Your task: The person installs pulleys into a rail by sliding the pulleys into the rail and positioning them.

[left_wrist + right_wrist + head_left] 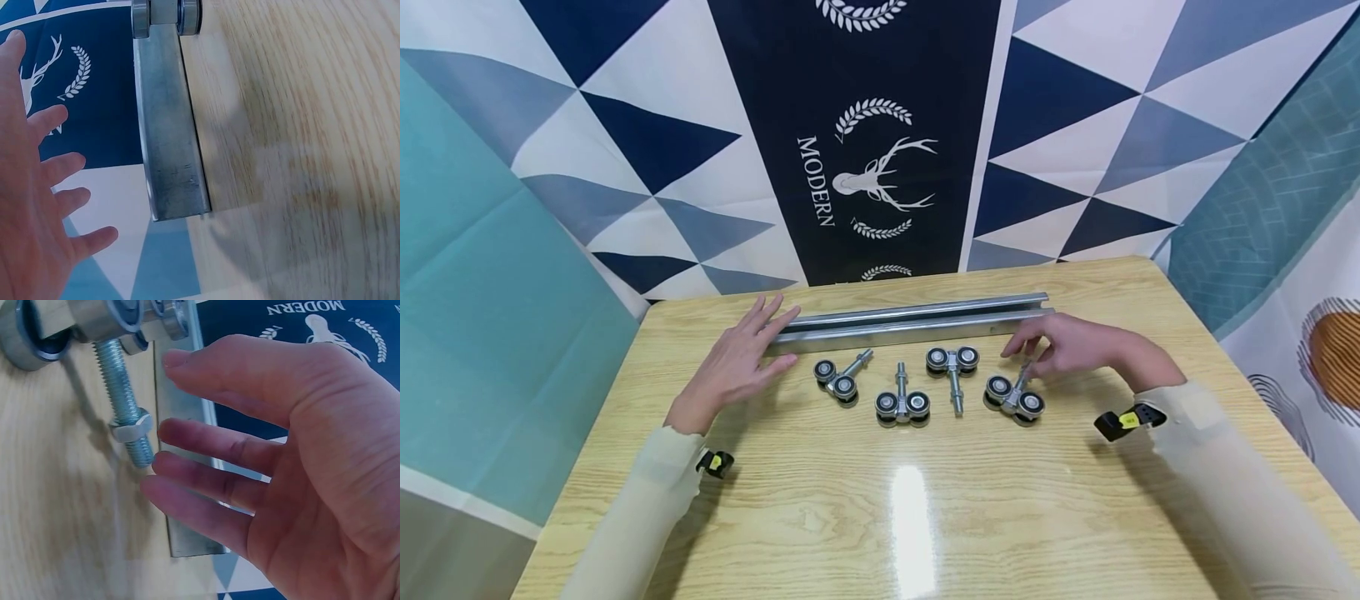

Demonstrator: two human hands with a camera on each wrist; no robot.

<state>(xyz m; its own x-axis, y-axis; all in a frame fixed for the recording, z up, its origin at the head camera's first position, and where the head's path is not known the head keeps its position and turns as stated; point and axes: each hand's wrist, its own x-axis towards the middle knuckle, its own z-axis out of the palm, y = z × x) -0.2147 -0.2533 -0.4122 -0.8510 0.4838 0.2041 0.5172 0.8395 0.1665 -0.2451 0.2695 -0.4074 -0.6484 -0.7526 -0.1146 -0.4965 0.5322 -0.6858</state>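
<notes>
A long metal channel rail [910, 335] lies across the back of the wooden table, also seen in the left wrist view as a steel bar [167, 131]. My left hand [737, 354] is at its left end, fingers spread and holding nothing. In front of the rail lie several twin-wheel trolley rollers with threaded bolts. My right hand [1071, 340], by the rail's right end, reaches over the rightmost roller [1015, 402]. Its fingers are loosely bent around empty space. In the right wrist view, the fingertips are close beside a threaded bolt [119, 381] with a nut [131, 428]; no grip shows.
Other rollers lie in a loose row: one at the left [844, 385], one with its bolt pointing back [901, 407], and one pointing forward [952, 362]. A patterned cloth [880, 100] hangs behind the table [820, 508]. Black straps sit on both wrists.
</notes>
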